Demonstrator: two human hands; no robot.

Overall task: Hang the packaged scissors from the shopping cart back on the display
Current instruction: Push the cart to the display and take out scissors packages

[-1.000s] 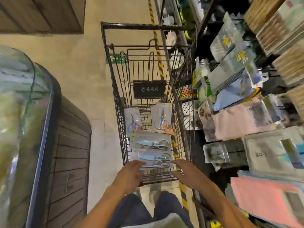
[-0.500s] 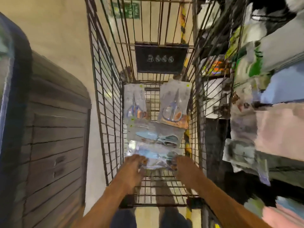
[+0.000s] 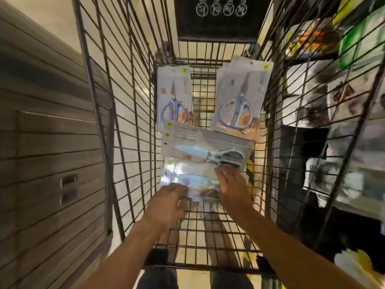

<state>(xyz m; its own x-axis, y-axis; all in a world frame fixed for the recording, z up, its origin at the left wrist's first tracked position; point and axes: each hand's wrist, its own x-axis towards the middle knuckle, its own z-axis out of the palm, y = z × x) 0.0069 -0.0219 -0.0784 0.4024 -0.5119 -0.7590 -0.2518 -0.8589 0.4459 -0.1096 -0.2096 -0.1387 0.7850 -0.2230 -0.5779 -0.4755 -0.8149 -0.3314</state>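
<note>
Several packaged scissors lie on the floor of the wire shopping cart (image 3: 133, 113). Nearest me is a clear pack with light-blue scissors (image 3: 187, 178). My left hand (image 3: 166, 203) grips its near left edge, fingers curled. My right hand (image 3: 233, 186) lies on its right end with the fingers spread flat over the pack. Just behind it lies a stack of similar packs (image 3: 206, 147). Two more packs stand further back: one on the left (image 3: 174, 97) and one on the right (image 3: 241, 97). The display (image 3: 333, 97) of hanging goods shows through the cart's right side.
A black sign with white icons (image 3: 220, 15) hangs on the cart's far wall. A brown slatted wooden cabinet (image 3: 45, 142) stands close on the left. My legs show below the cart's near edge.
My head has dropped closer over the cart. Both hands reached further in; the left now grips the nearest pack and the right has slid onto its right end.
</note>
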